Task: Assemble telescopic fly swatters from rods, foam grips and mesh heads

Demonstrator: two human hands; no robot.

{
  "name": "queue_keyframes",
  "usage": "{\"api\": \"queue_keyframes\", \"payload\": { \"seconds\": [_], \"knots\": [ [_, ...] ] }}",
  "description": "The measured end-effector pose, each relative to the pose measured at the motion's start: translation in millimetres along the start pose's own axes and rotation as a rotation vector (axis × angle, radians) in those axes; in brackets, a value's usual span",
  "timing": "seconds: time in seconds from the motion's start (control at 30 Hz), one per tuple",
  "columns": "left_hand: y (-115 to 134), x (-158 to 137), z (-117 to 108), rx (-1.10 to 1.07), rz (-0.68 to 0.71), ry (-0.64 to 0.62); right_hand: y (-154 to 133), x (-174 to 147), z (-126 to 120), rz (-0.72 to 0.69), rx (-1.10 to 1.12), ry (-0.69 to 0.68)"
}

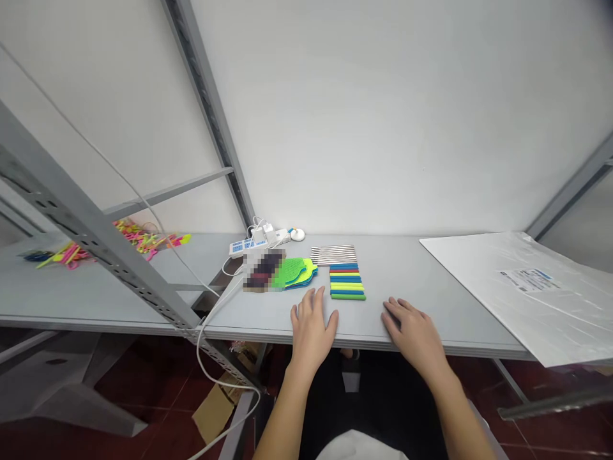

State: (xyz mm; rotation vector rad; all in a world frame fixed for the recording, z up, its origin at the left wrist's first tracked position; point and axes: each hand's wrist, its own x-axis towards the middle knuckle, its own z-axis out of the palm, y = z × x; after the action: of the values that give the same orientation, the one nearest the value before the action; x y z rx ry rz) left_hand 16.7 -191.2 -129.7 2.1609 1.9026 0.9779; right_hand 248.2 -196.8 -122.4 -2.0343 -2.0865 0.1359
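Note:
My left hand (312,332) rests palm down near the front edge of the grey table, fingers spread and nothing in them. To its right, my right hand (416,332) lies flat on the tabletop too, also without anything in it. Beyond and between them is a row of coloured tubes (347,281) in blue, red, yellow and green, laid side by side. Thin metal rods (334,255) lie in a row just behind the tubes. Flat perforated pieces like fly swatter heads (294,272), green, yellow and blue, are stacked beyond my left hand. Pixelation covers the stack's left end.
A white power strip (246,246) with plugs and a round white object (297,234) stand at the back. A large white wrapped sheet (522,287) covers the right side. At left, a metal post (96,223) and a white cable (205,358) run past colourful pieces (143,237).

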Motion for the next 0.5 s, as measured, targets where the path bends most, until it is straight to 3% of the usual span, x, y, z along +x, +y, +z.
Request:
{"api": "queue_keyframes", "payload": {
  "seconds": [0.13,0.27,0.37,0.5],
  "knots": [
    [-3.3,28.2,2.1,-0.139,0.025,-0.028,3.1,43.3,-39.7,-0.019,-0.009,-0.11],
    [-4.8,37.2,2.0,-0.192,0.047,-0.084,-22.2,117.1,-63.9,-0.137,-0.022,-0.154],
    [-3.3,35.4,1.0,-0.226,0.028,-0.136,-60.9,183.5,-62.0,-0.299,-0.019,-0.19],
    [-2.3,36.2,0.9,-0.256,-0.026,-0.178,-109.7,258.1,-35.3,-0.444,-0.047,-0.224]
  ]
}}
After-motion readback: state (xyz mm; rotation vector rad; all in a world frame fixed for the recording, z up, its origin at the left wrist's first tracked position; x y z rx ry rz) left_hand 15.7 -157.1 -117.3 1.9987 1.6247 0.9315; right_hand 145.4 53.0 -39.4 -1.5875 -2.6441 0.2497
